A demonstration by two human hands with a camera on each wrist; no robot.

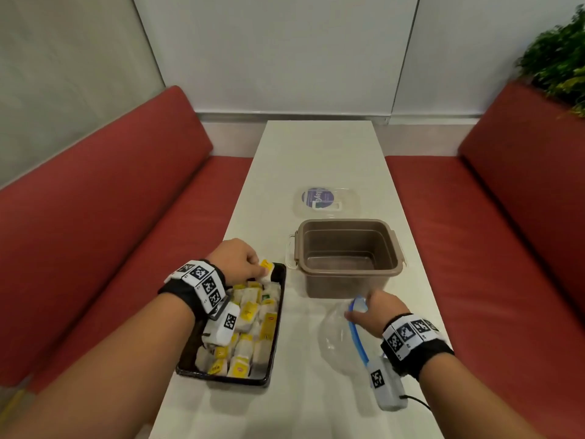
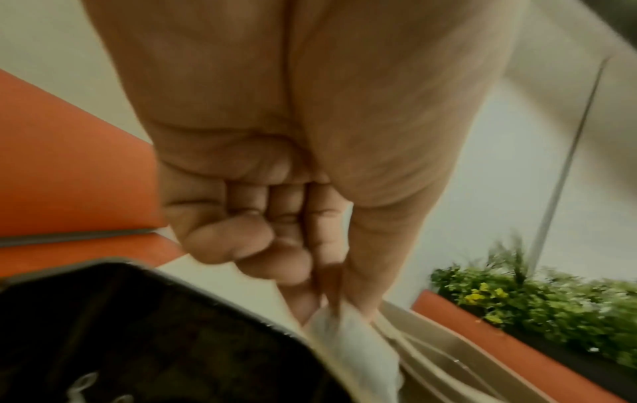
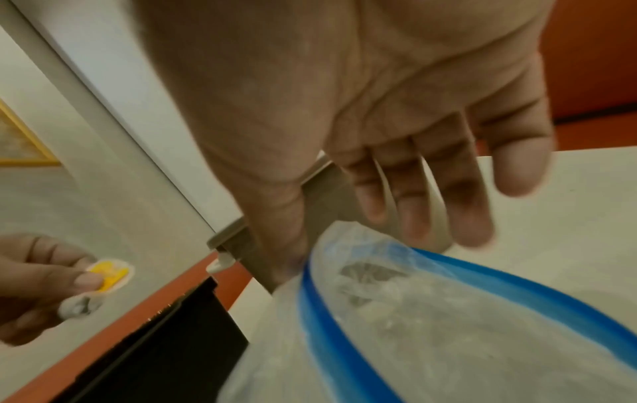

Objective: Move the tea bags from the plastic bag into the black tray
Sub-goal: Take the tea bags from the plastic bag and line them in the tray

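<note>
The person is standing at the near end of a narrow white table (image 1: 316,160), both forearms reaching forward over it. Nearest on the right side, the right hand (image 1: 372,312) is holding the clear plastic bag (image 1: 338,340) by its blue zip rim (image 3: 344,340); the thumb is pressing the rim from one side, while the other fingers (image 3: 458,196) are hanging quite straight above the mouth. The bag is lying flat and looks empty to me, although the wrist view is blurred.

On the left, the black tray (image 1: 272,353) is already full of tea bags (image 1: 250,315) with yellow tags. The left hand (image 1: 237,261) is hovering over the far end of the tray, wrist bent down, and is pinching one tea bag (image 1: 267,267) between the thumb and curled fingers.

I think this is probably the last bag to put down. To do it well, the person should lower it into the free corner at the far end, where black bottom is showing, and release only when it is touching the pile, so it is not sliding over the low rim. The right hand should keep the bag steady.

Farther away, a brown plastic container (image 1: 348,248) is standing open, and behind it a clear lid (image 1: 326,201) is lying.
</note>
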